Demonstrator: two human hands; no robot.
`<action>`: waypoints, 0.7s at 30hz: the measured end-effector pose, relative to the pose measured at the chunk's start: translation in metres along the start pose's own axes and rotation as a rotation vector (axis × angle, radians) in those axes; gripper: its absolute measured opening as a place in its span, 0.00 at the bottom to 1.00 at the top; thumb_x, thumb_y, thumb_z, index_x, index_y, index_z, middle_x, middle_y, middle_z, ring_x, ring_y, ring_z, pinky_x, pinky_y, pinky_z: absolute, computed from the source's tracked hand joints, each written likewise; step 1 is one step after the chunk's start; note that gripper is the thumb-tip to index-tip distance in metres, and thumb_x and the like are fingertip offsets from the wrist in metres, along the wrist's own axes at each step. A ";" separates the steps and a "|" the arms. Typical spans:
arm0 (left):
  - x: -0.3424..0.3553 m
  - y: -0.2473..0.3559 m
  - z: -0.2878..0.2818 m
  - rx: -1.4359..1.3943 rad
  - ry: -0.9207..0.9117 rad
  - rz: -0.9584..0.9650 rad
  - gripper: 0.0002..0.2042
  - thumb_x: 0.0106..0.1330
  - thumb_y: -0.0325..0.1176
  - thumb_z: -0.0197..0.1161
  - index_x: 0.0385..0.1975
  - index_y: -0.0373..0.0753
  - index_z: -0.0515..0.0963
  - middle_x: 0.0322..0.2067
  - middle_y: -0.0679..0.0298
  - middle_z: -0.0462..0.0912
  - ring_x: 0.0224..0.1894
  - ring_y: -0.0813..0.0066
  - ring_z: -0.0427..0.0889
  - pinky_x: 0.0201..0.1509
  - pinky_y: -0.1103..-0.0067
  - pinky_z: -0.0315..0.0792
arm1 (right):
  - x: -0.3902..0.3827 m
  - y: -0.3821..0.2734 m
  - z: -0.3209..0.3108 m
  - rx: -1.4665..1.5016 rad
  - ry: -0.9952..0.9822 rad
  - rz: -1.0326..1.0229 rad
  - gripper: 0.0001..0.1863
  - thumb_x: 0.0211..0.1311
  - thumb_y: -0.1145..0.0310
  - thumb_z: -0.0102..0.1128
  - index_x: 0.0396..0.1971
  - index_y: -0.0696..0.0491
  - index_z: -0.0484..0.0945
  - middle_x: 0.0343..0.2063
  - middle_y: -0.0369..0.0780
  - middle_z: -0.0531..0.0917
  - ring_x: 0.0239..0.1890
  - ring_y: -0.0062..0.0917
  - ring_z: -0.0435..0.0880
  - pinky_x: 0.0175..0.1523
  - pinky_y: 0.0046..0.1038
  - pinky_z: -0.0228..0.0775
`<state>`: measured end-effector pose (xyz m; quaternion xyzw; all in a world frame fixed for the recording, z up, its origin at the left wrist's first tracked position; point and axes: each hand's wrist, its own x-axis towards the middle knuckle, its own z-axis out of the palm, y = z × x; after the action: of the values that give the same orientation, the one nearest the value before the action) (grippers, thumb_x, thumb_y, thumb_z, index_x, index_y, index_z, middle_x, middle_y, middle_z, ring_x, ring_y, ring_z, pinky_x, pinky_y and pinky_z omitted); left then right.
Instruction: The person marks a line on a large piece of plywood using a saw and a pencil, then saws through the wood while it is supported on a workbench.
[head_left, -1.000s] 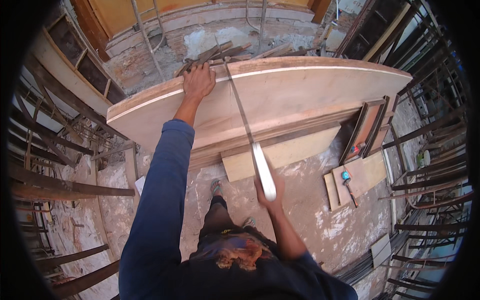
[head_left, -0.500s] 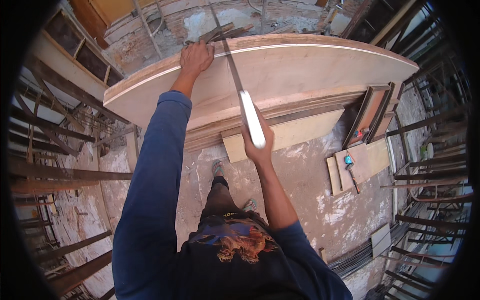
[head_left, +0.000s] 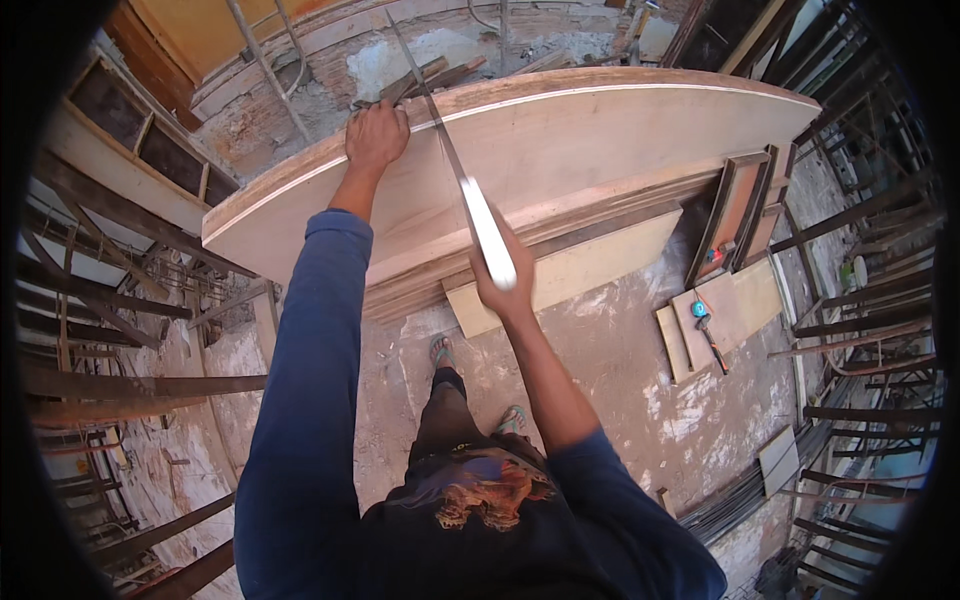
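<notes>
A large plywood panel stands on its edge before me, its thick upper edge curving from left to right. My left hand is closed over that upper edge, left of the saw. A handsaw lies across the edge, its long thin blade pointing away and its white handle toward me. My right hand is wrapped round the handle, low in front of the panel face. The blade's teeth and any cut beneath them are too blurred to make out.
More stacked boards lie at the panel's foot. To the right, a hammer and a blue tape measure rest on plywood offcuts. Beside them stand narrow wooden frames. Dark timbers line the left side.
My view has turned slightly, so the panel's right end sits higher in the picture. Both hands keep their holds, and the saw stays across the edge at nearly the same spot.
</notes>
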<state>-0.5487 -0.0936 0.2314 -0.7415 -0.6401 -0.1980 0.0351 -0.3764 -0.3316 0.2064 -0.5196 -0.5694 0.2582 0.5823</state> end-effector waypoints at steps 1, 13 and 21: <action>0.009 -0.010 -0.007 0.040 0.009 0.008 0.20 0.71 0.44 0.44 0.45 0.34 0.78 0.46 0.45 0.83 0.53 0.48 0.79 0.59 0.57 0.67 | -0.033 0.004 -0.007 -0.007 0.005 -0.035 0.28 0.57 0.78 0.59 0.61 0.62 0.72 0.49 0.52 0.83 0.51 0.33 0.83 0.57 0.30 0.72; 0.009 0.003 0.002 -0.035 0.119 0.063 0.20 0.70 0.43 0.47 0.43 0.32 0.78 0.48 0.44 0.82 0.53 0.49 0.79 0.57 0.56 0.69 | 0.052 -0.018 0.023 0.132 0.051 -0.049 0.30 0.55 0.78 0.61 0.61 0.62 0.71 0.42 0.48 0.84 0.36 0.25 0.80 0.45 0.24 0.72; 0.007 -0.022 -0.020 0.083 0.065 -0.012 0.18 0.67 0.40 0.48 0.41 0.32 0.79 0.40 0.47 0.85 0.47 0.47 0.82 0.55 0.56 0.70 | -0.140 -0.036 -0.049 -0.002 -0.084 0.153 0.26 0.61 0.75 0.58 0.59 0.67 0.70 0.56 0.56 0.78 0.60 0.42 0.78 0.65 0.35 0.66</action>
<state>-0.5738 -0.0891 0.2474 -0.7287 -0.6508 -0.1952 0.0855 -0.3719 -0.4836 0.1926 -0.5511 -0.5521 0.3228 0.5360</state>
